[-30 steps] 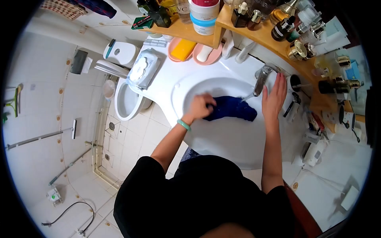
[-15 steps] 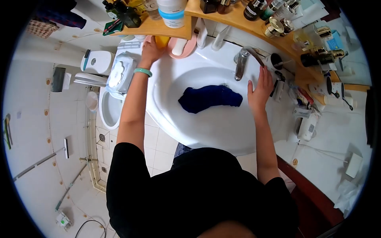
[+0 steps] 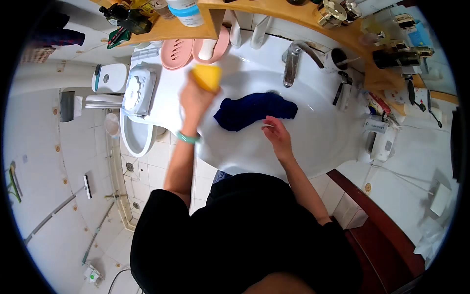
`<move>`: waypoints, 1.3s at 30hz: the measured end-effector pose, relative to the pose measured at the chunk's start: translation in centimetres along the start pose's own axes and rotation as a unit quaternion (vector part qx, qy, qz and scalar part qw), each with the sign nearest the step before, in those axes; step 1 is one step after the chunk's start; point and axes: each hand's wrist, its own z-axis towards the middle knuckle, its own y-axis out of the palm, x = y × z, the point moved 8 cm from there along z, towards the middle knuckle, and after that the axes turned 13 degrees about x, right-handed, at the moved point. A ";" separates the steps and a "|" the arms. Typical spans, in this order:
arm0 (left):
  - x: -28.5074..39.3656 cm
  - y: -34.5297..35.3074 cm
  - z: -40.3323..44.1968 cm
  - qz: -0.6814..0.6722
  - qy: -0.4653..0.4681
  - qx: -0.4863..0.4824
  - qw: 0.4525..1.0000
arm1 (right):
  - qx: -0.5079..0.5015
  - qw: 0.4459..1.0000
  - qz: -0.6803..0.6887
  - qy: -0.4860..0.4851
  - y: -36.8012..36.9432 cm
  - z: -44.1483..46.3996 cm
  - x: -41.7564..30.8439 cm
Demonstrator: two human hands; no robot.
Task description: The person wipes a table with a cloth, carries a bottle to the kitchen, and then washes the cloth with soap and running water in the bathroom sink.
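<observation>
My left hand (image 3: 195, 100), with a green bangle at the wrist, grips a yellow soap bar (image 3: 206, 77) above the left rim of the white sink (image 3: 313, 147). A dark blue wet cloth (image 3: 249, 111) lies stretched across the basin. My right hand (image 3: 278, 136) is over the basin at the cloth's lower right edge, fingers apart and slightly bent, holding nothing. Behind the sink, one pink soap dish (image 3: 177, 53) is bare, and the other pink dish (image 3: 221, 45) bears a white soap bar (image 3: 207, 49). The metal faucet (image 3: 291, 66) shows no running water.
A pack of wipes (image 3: 139, 90) sits on the counter at the left, near the toilet (image 3: 137, 134). Bottles and jars stand on a wooden shelf (image 3: 264, 6) along the back. A dark cup (image 3: 338, 58) and brushes are right of the faucet.
My left hand went from the cloth to the soap dish and lifted the yellow soap toward the basin. My right hand left the faucet and came down to the cloth. The view shifted.
</observation>
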 end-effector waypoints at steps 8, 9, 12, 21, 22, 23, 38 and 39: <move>6.8 9.3 -15.8 -0.083 0.112 -0.140 0.980 | 0.123 0.949 0.245 0.154 0.4 2.1 3.5; 7.1 10.4 -17.3 -0.117 0.168 -0.200 0.958 | 0.125 0.949 0.242 0.158 -0.9 2.3 4.6; 5.7 12.2 -17.4 -0.197 0.183 -0.358 0.894 | 0.120 0.908 0.308 0.256 -3.2 2.6 7.6; -2.6 17.3 -8.7 0.227 0.363 -0.105 0.898 | -0.045 0.927 0.318 0.193 -2.6 2.4 2.3; -3.3 18.0 -8.7 0.230 0.302 -0.242 0.893 | -0.046 0.925 0.315 0.210 -2.6 1.7 2.3; -4.1 18.4 -9.1 0.230 0.233 -0.369 0.870 | -0.046 0.925 0.314 0.209 -2.8 1.4 2.4; 0.5 19.8 -21.5 -0.686 -0.492 -0.365 0.392 | 0.232 0.795 -0.467 -0.311 1.8 1.6 1.3; 0.9 19.1 -21.6 -0.680 -0.506 -0.345 0.404 | 0.230 0.801 -0.448 -0.322 1.4 2.7 1.7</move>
